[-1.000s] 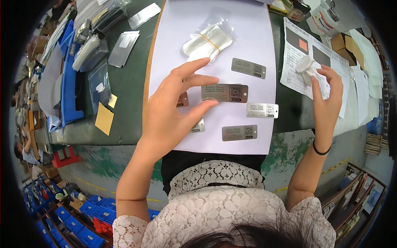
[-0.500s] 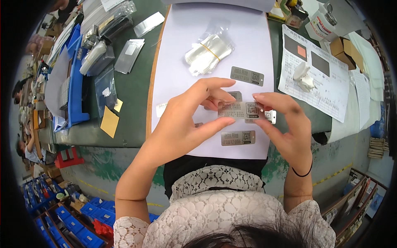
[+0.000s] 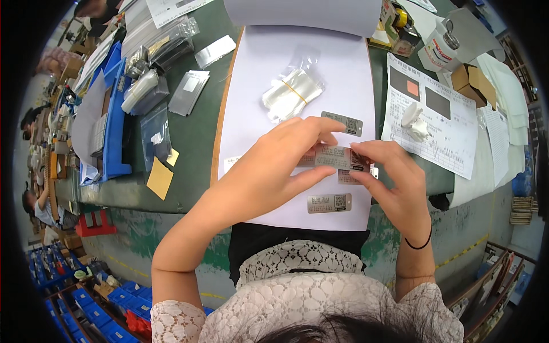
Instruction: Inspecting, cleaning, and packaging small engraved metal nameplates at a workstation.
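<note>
My right hand (image 3: 394, 177) pinches one end of a grey metal tag (image 3: 333, 155), engraved and bearing a square code, held above white paper (image 3: 251, 126). Around the tag's other end, my left hand (image 3: 280, 154) has its thumb and forefinger spread apart; any contact with the tag is unclear. Similar tags lie on the paper: an upper tag (image 3: 350, 124) beyond the left fingertips, a lower tag (image 3: 329, 203) nearest me, and others partly hidden behind the held one. Farther up rests a bundle of clear plastic sleeves (image 3: 293, 96) bound with a rubber band.
At left, a blue tray (image 3: 117, 126) stands beside plastic-wrapped packs (image 3: 166, 48) and stacked metal plates (image 3: 189, 91). A yellow paper slip (image 3: 160, 178) lies near the table edge. To the right are a printed sheet (image 3: 452, 134) with crumpled white tissue (image 3: 416, 123), an open carton (image 3: 473, 86) and a white bottle (image 3: 439, 51).
The view has shifted, so the table sits lower in the picture. The held tag has moved slightly right relative to the tags on the paper, and the right fingers reach farther over its end.
</note>
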Demonstrator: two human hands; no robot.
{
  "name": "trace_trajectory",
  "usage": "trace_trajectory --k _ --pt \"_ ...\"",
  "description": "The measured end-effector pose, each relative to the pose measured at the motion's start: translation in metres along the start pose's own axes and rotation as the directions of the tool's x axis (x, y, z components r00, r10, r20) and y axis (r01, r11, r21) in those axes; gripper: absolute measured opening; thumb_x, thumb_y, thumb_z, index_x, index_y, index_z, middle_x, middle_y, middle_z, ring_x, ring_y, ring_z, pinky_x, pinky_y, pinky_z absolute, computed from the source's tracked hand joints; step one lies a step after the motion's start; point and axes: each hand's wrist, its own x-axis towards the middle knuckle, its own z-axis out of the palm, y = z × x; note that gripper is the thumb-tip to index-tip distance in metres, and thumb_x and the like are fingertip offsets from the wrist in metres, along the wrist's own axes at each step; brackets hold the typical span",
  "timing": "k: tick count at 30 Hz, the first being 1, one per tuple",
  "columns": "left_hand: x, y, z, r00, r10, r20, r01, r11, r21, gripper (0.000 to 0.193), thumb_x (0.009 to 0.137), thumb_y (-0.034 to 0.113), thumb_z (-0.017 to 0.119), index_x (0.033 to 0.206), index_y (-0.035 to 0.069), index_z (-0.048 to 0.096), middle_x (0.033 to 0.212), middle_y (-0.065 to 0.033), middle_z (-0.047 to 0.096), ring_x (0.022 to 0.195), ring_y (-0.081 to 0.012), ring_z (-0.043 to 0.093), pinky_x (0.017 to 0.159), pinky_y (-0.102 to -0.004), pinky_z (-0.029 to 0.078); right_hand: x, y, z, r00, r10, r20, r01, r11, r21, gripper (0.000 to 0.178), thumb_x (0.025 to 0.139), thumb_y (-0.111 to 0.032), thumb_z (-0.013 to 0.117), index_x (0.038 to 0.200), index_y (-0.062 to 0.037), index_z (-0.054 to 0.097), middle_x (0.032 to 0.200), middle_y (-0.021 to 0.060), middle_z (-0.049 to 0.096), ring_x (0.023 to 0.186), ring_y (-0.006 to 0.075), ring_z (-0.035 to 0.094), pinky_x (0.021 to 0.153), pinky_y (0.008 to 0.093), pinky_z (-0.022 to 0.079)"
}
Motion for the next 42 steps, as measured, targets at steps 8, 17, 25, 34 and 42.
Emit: trace_trajectory --k 8,17,25,34,42 --pt "0.032 -0.045 -0.022 0.979 -0.020 -0.204 0.123 0.853 0.507 0.046 0.081 0.018 0.074 0.117 -0.002 0.054 0.111 -0.0167 0.058 0.106 -0.0307 0.054 0.091 -0.0377 0.045 0.010 0.017 -0.010 0.984 0.050 -0.169 -0.064 0.995 -0.080 0.032 0.075 0.004 0.071 0.105 -0.0012 0.064 0.096 0.0098 0.065 0.084 0.0229 0.062 0.074 0.0322 0.050" --pt "0.039 -0.064 -0.034 0.940 -0.151 -0.307 0.249 0.917 0.312 0.029 0.093 0.017 0.055 0.115 -0.001 0.056 0.087 -0.0138 0.065 0.073 -0.0253 0.062 0.068 -0.0359 0.048 0.059 0.057 -0.010 0.999 -0.031 -0.031 0.021 0.959 -0.283 0.021 0.081 -0.006 0.067 0.101 0.0002 0.061 0.091 0.0108 0.062 0.089 0.0265 0.057 0.079 0.0341 0.046" --pt "0.025 -0.066 -0.058 0.862 -0.280 -0.422 0.321 0.947 0.027 0.027 0.096 0.017 0.051 0.116 0.000 0.057 0.086 -0.0094 0.063 0.070 -0.0147 0.056 0.065 -0.0307 0.045 0.086 0.053 -0.007 0.994 -0.099 0.043 0.107 0.948 -0.301 0.026 0.081 -0.012 0.067 0.103 0.0002 0.060 0.099 0.0121 0.061 0.099 0.0290 0.053 0.086 0.0359 0.044" --pt "0.024 -0.082 -0.044 0.909 -0.034 -0.415 0.281 0.784 0.553 0.028 0.093 0.010 0.054 0.120 0.005 0.056 0.103 -0.0177 0.064 0.094 -0.0360 0.060 0.081 -0.0429 0.048 0.114 0.037 0.042 0.946 -0.191 0.261 0.268 0.914 -0.305 0.041 0.082 -0.021 0.070 0.116 -0.0014 0.057 0.119 0.0127 0.058 0.114 0.0300 0.050 0.097 0.0390 0.041" --pt "0.019 -0.078 -0.046 0.932 -0.090 -0.352 0.263 0.835 0.484 0.038 0.089 0.011 0.062 0.125 0.004 0.052 0.115 -0.0165 0.061 0.104 -0.0307 0.060 0.089 -0.0385 0.048 0.124 0.058 0.067 0.933 -0.286 0.220 0.360 0.774 -0.520 0.035 0.080 -0.018 0.069 0.108 0.0026 0.061 0.100 0.0159 0.063 0.094 0.0336 0.059 0.082 0.0370 0.049"
